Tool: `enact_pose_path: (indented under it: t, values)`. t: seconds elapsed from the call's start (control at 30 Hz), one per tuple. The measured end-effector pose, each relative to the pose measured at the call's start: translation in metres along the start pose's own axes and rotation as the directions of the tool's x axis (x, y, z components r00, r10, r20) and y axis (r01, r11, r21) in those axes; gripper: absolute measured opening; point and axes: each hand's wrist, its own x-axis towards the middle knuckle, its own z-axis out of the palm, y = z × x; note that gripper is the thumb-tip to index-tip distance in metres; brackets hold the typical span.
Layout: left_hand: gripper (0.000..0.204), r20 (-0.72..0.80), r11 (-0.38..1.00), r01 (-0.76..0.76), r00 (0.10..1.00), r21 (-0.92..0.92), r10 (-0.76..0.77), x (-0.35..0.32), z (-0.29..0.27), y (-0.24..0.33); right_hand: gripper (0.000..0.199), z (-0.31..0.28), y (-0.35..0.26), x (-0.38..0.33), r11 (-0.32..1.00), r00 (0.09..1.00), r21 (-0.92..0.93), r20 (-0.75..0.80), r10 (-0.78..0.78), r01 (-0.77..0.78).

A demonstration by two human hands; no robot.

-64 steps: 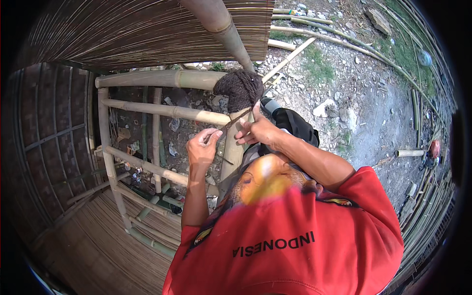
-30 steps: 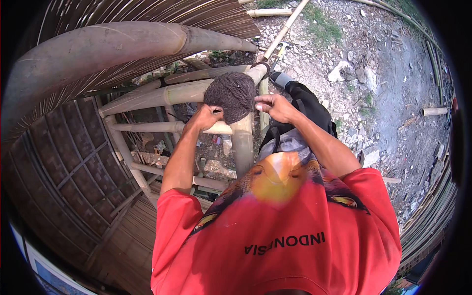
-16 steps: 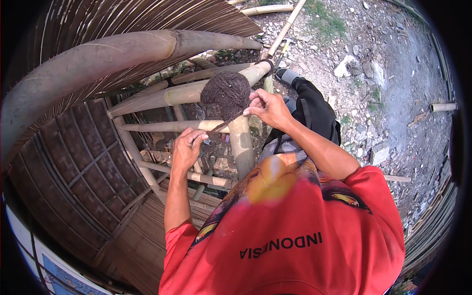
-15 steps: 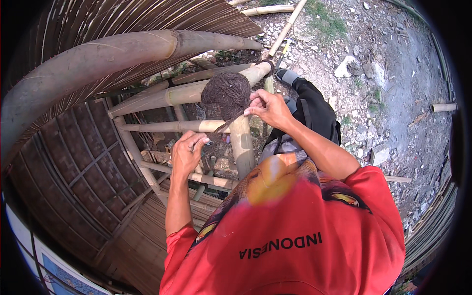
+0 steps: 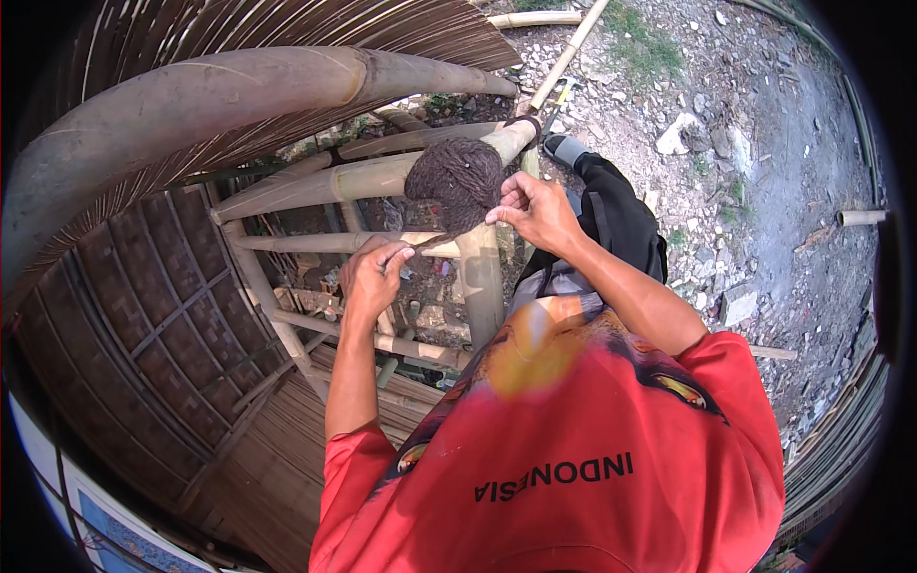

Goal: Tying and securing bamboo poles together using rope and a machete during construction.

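Observation:
A ball of dark brown fibre rope (image 5: 458,181) rests against a thick bamboo pole (image 5: 368,178), just above a bamboo post (image 5: 481,291). From the ball's underside a strand (image 5: 432,241) runs leftward to my left hand (image 5: 371,277), whose thumb and forefinger pinch it. My right hand (image 5: 537,215) is at the ball's right edge, fingers curled and thumb pressed toward the forefinger. Whether a strand lies in that pinch cannot be made out. Farther along the pole, a dark rope binding (image 5: 528,122) goes around it near its end.
A large bamboo pole (image 5: 220,86) curves across the upper left beside a slatted panel (image 5: 420,24). Thinner bamboo rails (image 5: 315,243) form a frame at left, above a slatted floor (image 5: 277,439). A yellow-handled tool (image 5: 565,91) lies by my shoe on stony ground (image 5: 659,86).
My left hand has risen a little to the right and now pinches the strand below the ball. My right hand stays beside the ball. The whole view has shifted slightly.

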Motion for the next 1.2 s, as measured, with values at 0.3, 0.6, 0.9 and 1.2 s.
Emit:
enact_pose_path:
  t: [0.3, 0.6, 0.9, 1.2]
  values:
    - [0.012, 0.336, 0.933, -0.337, 0.900, 0.127, 0.279, 0.089, 0.036, -0.033, 0.033, -0.004, 0.004, 0.005, 0.999, 1.000, -0.028, 0.014, -0.018, 0.018]
    - [0.040, 0.754, 1.000, 0.020, 0.657, -0.015, -0.002, 0.123, 0.111, -0.056, 0.031, -0.007, 0.010, 0.011, 0.999, 0.995, 0.002, 0.095, 0.040, -0.041]
    - [0.060, 0.911, 0.808, -0.537, 0.413, 0.240, 0.004, 0.136, 0.116, -0.069, 0.008, -0.003, 0.098, 0.038, 0.862, 0.843, 0.317, 0.498, 0.202, -0.394]
    - [0.051, 0.824, 0.898, -0.392, 0.563, 0.198, 0.065, 0.128, 0.105, -0.055, 0.033, 0.095, 0.114, 0.055, 0.207, 0.748, 0.722, 0.609, 0.263, -0.661]
